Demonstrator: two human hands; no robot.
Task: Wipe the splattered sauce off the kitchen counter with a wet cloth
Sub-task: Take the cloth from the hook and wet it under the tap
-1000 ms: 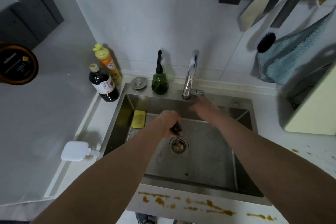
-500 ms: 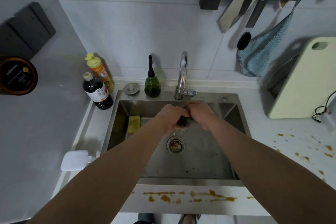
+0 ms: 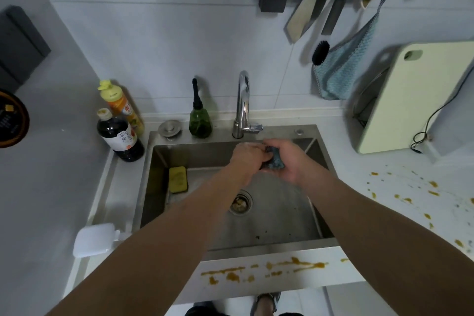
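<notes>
Both hands are together over the sink (image 3: 318, 215), just below the tap (image 3: 243, 100). The left hand (image 3: 247, 159) and the right hand (image 3: 287, 161) are clenched around a bunched blue-grey cloth (image 3: 275, 160), squeezed between them. Straight below the hands sits the drain (image 3: 240, 203); off to the left of the left hand a yellow sponge (image 3: 177, 179) lies in the basin. Behind them, a green soap bottle (image 3: 200, 120) stands beside the tap, with a dark sauce bottle (image 3: 118, 136) and an orange bottle (image 3: 120, 105) further left. Sauce splatter (image 3: 269, 268) streaks the counter edge nearest the person, and more spots (image 3: 410, 195) dot the counter (image 3: 384, 187) right of the right hand. A cutting board (image 3: 410, 95) leans there.
</notes>
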